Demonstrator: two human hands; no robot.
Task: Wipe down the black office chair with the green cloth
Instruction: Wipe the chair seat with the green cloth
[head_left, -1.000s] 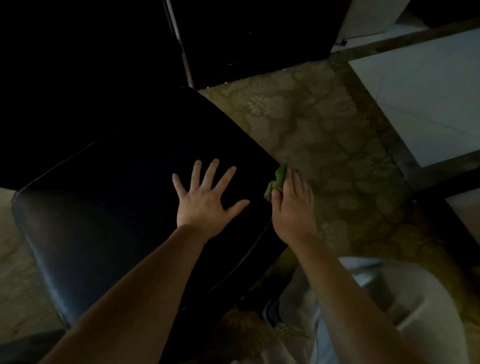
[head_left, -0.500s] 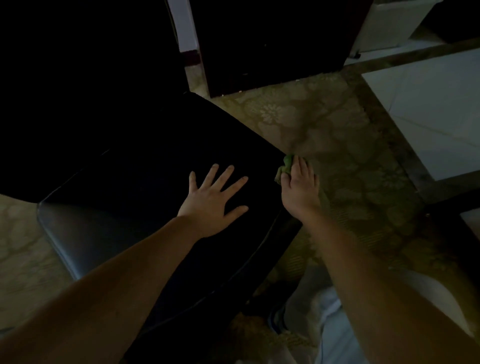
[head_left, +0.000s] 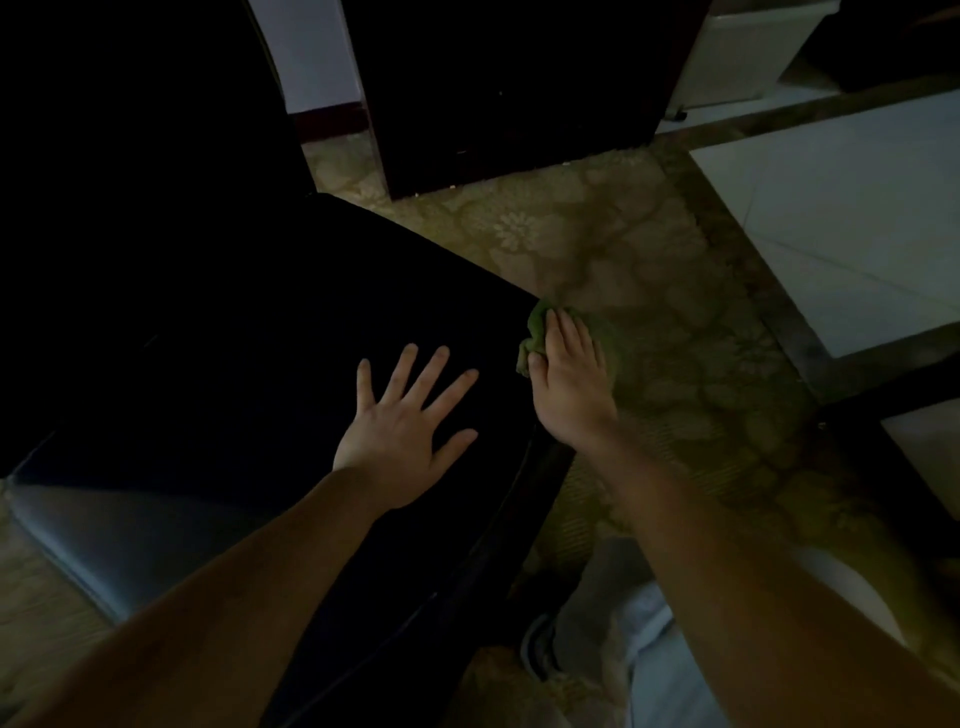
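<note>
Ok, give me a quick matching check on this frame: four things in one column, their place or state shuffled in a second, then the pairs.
1 left hand
2 right hand
3 green cloth
4 carpet

A bunched at the right corner of the chair seat
B floral pattern, on the floor
C flat on the seat, fingers spread
D gripping the cloth

Pairs: 1-C, 2-D, 3-A, 4-B
</note>
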